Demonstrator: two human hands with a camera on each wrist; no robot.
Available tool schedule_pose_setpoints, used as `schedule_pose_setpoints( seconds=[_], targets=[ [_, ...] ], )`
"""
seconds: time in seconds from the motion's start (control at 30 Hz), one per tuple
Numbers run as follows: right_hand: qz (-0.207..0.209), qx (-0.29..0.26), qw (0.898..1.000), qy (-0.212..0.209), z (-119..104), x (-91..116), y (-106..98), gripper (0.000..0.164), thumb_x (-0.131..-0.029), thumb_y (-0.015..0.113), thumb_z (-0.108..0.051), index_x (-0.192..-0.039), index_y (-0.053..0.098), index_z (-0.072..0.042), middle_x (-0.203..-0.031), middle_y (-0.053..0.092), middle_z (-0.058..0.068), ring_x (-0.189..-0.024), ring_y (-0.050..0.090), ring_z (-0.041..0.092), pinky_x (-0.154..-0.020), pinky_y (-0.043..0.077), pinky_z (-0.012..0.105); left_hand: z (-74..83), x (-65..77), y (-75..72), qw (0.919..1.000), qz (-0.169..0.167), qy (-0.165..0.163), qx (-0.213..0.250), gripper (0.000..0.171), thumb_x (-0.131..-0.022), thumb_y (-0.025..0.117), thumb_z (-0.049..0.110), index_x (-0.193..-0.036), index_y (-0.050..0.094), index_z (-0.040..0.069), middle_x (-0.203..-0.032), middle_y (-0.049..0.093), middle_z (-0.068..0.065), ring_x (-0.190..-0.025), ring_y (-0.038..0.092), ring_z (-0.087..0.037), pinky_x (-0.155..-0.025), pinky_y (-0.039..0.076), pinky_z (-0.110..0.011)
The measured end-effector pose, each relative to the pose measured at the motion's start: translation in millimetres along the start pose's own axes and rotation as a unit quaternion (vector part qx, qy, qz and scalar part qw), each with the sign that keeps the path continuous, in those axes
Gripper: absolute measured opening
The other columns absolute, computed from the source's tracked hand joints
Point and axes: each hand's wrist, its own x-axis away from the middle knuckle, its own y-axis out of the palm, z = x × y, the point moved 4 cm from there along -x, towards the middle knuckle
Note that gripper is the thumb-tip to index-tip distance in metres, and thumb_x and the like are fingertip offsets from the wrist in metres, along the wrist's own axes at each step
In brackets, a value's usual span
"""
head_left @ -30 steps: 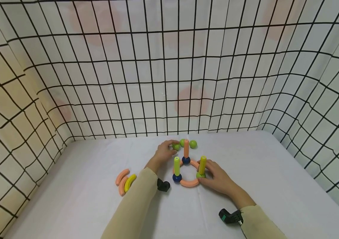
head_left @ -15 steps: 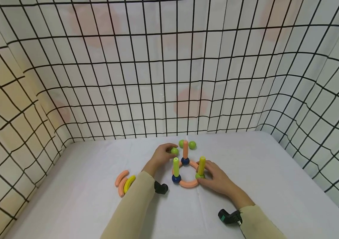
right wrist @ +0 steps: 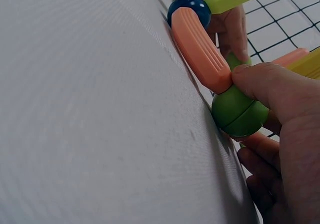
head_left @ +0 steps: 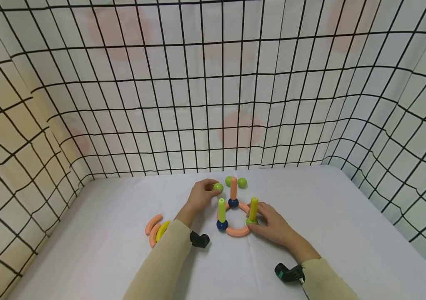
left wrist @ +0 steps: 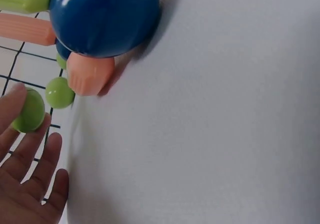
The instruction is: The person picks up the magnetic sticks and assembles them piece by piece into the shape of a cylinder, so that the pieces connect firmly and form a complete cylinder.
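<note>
My left hand (head_left: 200, 196) pinches a green ball (head_left: 218, 187) between thumb and fingertips, left of the ring; the left wrist view shows the ball (left wrist: 31, 113) with the other fingers spread. On the table lies a ring of curved orange sticks (head_left: 237, 231) joined by balls. Two are navy balls (head_left: 222, 225), bearing an upright lime rod (head_left: 221, 209) and an upright orange rod (head_left: 233, 188). At the ring's right, a yellow rod (head_left: 254, 207) rises from a green ball (right wrist: 240, 112). Round that joint my right hand (head_left: 274, 225) grips, thumb against the ball and curved stick.
Two loose green balls (head_left: 241, 182) lie behind the ring. Several curved pieces, orange (head_left: 154, 224) and yellow (head_left: 163, 229), lie left, the yellow one partly behind the left sleeve. A black grid net (head_left: 205, 104) borders the white table at the back and sides.
The left hand has taken one green ball away from the other two and brought it toward the left and slightly nearer. The right hand keeps its grip on the ring.
</note>
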Motion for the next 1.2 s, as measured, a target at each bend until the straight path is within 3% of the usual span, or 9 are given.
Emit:
schedule_pose_setpoints(
  seconds=[0.2, 0.43, 0.57, 0.73, 0.97, 1.2],
  targets=[
    [-0.003, 0.008, 1.000, -0.002, 0.7, 1.0, -1.1, 0.037, -0.089, 0.074, -0.036, -0.122, 0.063, -0.023, -0.144, 0.054, 0.007, -0.138, 0.046, 0.037, -0.111, 0.037, 0.062, 4.8, 3.4, -5.1, 0.9996, 0.011, 0.014, 0.023, 0.039, -0.091, 0.074, 0.031, -0.126, 0.067, 0.016, -0.112, 0.066, -0.005, -0.105, 0.059, -0.021, -0.089, 0.051, -0.036],
    [-0.001, 0.009, 1.000, -0.003, -0.2, 0.2, -1.2, 0.046, -0.088, 0.073, -0.036, -0.129, 0.061, -0.018, -0.142, 0.056, 0.008, -0.135, 0.049, 0.037, -0.110, 0.039, 0.062, 14.7, 6.7, -10.3, 0.9979, 0.017, 0.035, 0.052, 0.039, -0.090, 0.074, 0.036, -0.125, 0.068, 0.021, -0.118, 0.067, -0.006, -0.112, 0.062, -0.023, -0.094, 0.053, -0.040],
    [-0.005, 0.009, 1.000, -0.001, -1.0, -0.3, -1.0, 0.039, -0.088, 0.074, -0.035, -0.122, 0.063, -0.020, -0.143, 0.055, 0.008, -0.136, 0.049, 0.037, -0.110, 0.038, 0.063, 22.1, 7.9, -10.9, 0.9963, 0.011, 0.040, 0.076, 0.041, -0.091, 0.074, 0.035, -0.129, 0.066, 0.024, -0.121, 0.066, -0.005, -0.112, 0.063, -0.023, -0.091, 0.055, -0.038],
    [-0.004, 0.010, 1.000, 0.001, -1.6, 0.2, -1.7, 0.043, -0.089, 0.073, -0.036, -0.126, 0.062, -0.020, -0.142, 0.056, 0.008, -0.136, 0.049, 0.037, -0.109, 0.039, 0.063, 36.4, 11.4, -10.3, 0.9930, -0.003, 0.044, 0.109, 0.045, -0.091, 0.074, 0.034, -0.132, 0.062, 0.022, -0.121, 0.068, -0.003, -0.109, 0.064, -0.021, -0.092, 0.056, -0.040],
    [-0.003, 0.000, 1.000, -0.006, -1.2, 0.1, -1.0, 0.029, -0.088, 0.073, -0.035, -0.112, 0.063, -0.023, -0.141, 0.056, 0.008, -0.134, 0.050, 0.037, -0.108, 0.040, 0.062, 52.0, 16.5, -9.7, 0.9895, 0.000, 0.055, 0.133, 0.045, -0.090, 0.074, 0.035, -0.131, 0.062, 0.019, -0.124, 0.068, 0.000, -0.112, 0.064, -0.019, -0.092, 0.056, -0.036],
    [0.002, 0.006, 1.000, -0.012, 0.5, -0.5, -1.3, 0.032, -0.088, 0.074, -0.035, -0.116, 0.063, -0.023, -0.138, 0.058, 0.007, -0.130, 0.053, 0.034, -0.107, 0.043, 0.060, 59.8, 17.7, -8.0, 0.9885, -0.002, 0.067, 0.135, 0.041, -0.090, 0.074, 0.036, -0.128, 0.064, 0.025, -0.123, 0.068, 0.002, -0.111, 0.064, -0.018, -0.094, 0.055, -0.038]
  ],
)
